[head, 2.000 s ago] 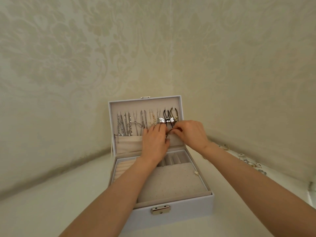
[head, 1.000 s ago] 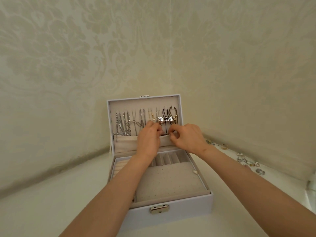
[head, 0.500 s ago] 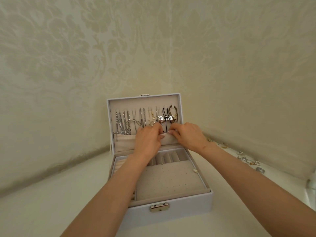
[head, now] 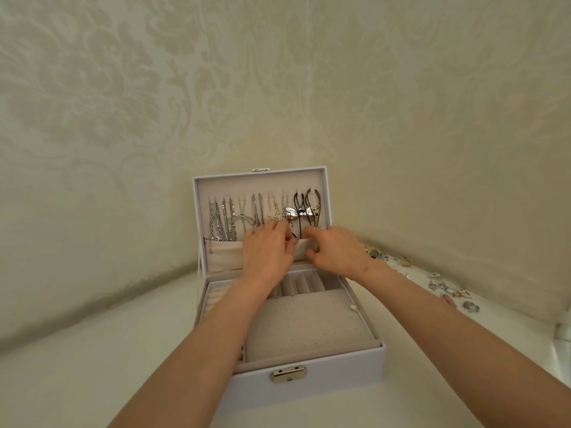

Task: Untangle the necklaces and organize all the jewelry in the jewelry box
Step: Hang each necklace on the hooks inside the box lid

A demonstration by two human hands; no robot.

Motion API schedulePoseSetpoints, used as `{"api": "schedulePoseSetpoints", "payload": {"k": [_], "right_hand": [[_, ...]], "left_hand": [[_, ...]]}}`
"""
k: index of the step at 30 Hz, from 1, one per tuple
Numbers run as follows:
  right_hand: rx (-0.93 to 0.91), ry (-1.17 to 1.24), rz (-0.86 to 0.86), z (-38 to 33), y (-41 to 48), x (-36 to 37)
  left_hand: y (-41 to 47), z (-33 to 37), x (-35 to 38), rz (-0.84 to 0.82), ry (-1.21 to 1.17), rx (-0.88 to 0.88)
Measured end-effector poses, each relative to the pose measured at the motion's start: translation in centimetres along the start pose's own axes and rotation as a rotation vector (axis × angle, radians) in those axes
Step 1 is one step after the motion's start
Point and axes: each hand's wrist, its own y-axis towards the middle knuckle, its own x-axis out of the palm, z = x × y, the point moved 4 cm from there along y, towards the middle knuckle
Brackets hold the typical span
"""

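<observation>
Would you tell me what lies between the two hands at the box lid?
In the head view, a black cord necklace hangs between the left hand and right hand, in front of the lid's pocket.

Cream damask wallpaper [head: 129, 97], white surface [head: 77, 375]

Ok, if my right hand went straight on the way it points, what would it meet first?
Likely the lid's fabric pocket, right at the right hand fingertips, beside the left hand; depth is unclear.
</observation>
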Motion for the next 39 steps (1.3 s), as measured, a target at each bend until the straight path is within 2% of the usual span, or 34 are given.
{"api": "schedulePoseSetpoints", "payload": {"k": [9, 15, 20, 26, 33, 36, 39], "right_hand": [[0.033, 0.164, 0.049, -0.3, 0.0, -0.1], [0.061, 0.178, 0.17, -0.2, 0.1, -0.4], [0.037, 0.161, 0.142, -0.5, -0.2, 0.3], [0.092, 0.202, 0.092, -0.1, -1.6, 0.3], [0.373, 0.222, 0.221, 1.3, -4.9, 0.0], [0.466, 0.208, 0.144, 1.4, -6.2, 0.2], [0.526, 0.151, -0.006, 1.5, -6.9, 0.4]], "left_hand": [[0.1, 0.0, 0.5, -0.056, -0.048, 0.033], [-0.1, 0.0, -0.3, 0.033, -0.015, 0.005], [-0.1, 0.0, -1.1, 0.174, -0.081, -0.009], [-0.7, 0.1, -0.3, -0.104, -0.05, -0.029], [-5.1, -1.3, -2.8, -0.079, 0.019, -0.05], [-7.0, -2.9, -3.6, -0.111, 0.05, -0.109], [-8.6, -4.0, -4.1, -0.164, 0.061, -0.185]]}}
